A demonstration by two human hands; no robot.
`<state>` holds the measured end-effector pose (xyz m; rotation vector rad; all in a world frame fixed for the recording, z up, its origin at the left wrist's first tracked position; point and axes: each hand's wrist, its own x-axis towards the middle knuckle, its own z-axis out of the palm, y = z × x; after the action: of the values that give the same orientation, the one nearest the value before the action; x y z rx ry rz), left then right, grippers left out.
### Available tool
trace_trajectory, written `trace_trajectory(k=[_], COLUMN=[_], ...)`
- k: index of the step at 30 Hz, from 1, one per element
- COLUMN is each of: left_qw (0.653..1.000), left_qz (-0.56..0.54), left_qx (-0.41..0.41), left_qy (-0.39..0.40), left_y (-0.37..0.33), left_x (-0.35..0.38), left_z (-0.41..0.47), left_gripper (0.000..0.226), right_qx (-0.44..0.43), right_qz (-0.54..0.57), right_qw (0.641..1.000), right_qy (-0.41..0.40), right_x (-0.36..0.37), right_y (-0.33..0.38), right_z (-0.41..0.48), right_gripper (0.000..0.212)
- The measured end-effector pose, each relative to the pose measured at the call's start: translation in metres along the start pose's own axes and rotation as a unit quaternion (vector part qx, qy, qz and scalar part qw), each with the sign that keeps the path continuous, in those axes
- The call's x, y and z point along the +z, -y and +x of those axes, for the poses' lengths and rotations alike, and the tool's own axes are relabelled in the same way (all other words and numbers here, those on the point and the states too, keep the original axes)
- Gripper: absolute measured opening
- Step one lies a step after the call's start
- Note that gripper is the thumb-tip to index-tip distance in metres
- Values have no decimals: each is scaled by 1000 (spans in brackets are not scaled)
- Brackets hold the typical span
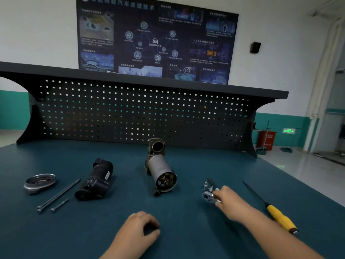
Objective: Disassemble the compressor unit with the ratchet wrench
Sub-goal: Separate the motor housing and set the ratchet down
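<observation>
Nearest to us, the left hand rests on the teal surface at the bottom centre. Its fingers are loosely curled toward the thumb, and we see nothing held in them.

Working from the left, we record a round metal cover lying flat near the left edge of the surface. Just beside it to the right lie two long bolts, side by side and angled away from us, with a short bolt close to their heads. Next comes a black housing, lying on its side, near the bolts but apart from them.

At the centre we find the compressor unit, a grey cylindrical body lying on its side. Its open end is turned toward us with internal parts exposed. Its cast head, with a round port, points toward the dark pegboard at the back. Neither hand touches it.

To the right, well apart from the unit, is the ratchet wrench. The right hand grips its handle, fingers wrapped round it, so that only the round chrome head shows. We cannot tell whether the tool rests on the surface or is lifted. Small metal pieces sit just behind the head, too blurred to identify. Farthest right, a screwdriver with a yellow handle lies on the surface just beside the right forearm, its shaft pointing away from us.
</observation>
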<state>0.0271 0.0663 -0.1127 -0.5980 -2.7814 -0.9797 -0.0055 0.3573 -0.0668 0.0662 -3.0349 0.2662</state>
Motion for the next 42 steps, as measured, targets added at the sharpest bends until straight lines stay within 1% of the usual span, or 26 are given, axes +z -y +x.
trace_trajectory(k=[1,3,5,6,7,9,11,12,14,16,17,18,19,21,23,25,31,34,36,37,38,40,42], left_qw=[1000,999,999,999,998,994,990,989,989,990,991,993,994,993,992,993,989,977,966,964,967,969,955], left_qz=[11,21,27,37,53,87,120,126,122,114,103,87,76,69,67,50,-35,-98,-133,-133,-110,2,49], left_qx=[8,23,32,34,40,58,69,75,81,81,79,80,82,90,93,80,42,2,-13,-10,0,47,99], left_qy=[10,19,8,-1,-7,-18,-25,-23,-6,13,16,12,6,-13,-45,-72,-135,-191,-222,-229,-232,-244,-274], left_y=[0,0,0,0,0,-1,0,1,4,8,10,12,13,14,14,14,13,10,8,8,6,-2,-8], left_x=[1,2,3,3,4,8,11,13,14,14,15,15,15,14,15,14,6,3,2,2,1,-3,-12], left_z=[-1,-1,0,0,1,2,3,4,8,13,16,18,20,19,15,13,8,5,2,-1,-5,-11,-15], left_gripper=[10,8,18,25,30,35,33,31,28,24,23,22,23,25,26,30,34,40,47,54,62,81,93], right_qx=[-4,3,23,39,60,98,89,70,42,52,63,74,82,89,80,69,40,11,-24,-45,-69,-118,-146], right_qz=[3,11,-6,-18,-22,12,86,113,148,213,257,293,318,336,343,347,331,319,315,313,315,328,336], right_qw=[1000,1000,1000,999,997,990,978,974,974,971,963,952,944,935,933,933,940,946,948,948,947,936,923], right_qy=[1,7,1,-12,-32,-102,-171,-185,-166,-94,-60,-43,-46,-75,-74,-63,-66,-59,-46,-31,-9,52,117], right_x=[11,28,36,37,35,28,22,21,23,25,27,29,30,33,33,32,30,27,23,20,16,5,-8], right_y=[-4,-7,-7,-5,-1,16,41,57,90,119,130,138,141,142,140,138,130,117,104,96,88,73,64], right_z=[4,10,15,19,22,32,47,57,79,100,108,115,119,121,120,118,85,57,38,30,22,8,-2], right_gripper=[15,14,13,18,27,44,54,59,73,93,98,95,85,61,53,56,61,66,66,65,65,67,71])
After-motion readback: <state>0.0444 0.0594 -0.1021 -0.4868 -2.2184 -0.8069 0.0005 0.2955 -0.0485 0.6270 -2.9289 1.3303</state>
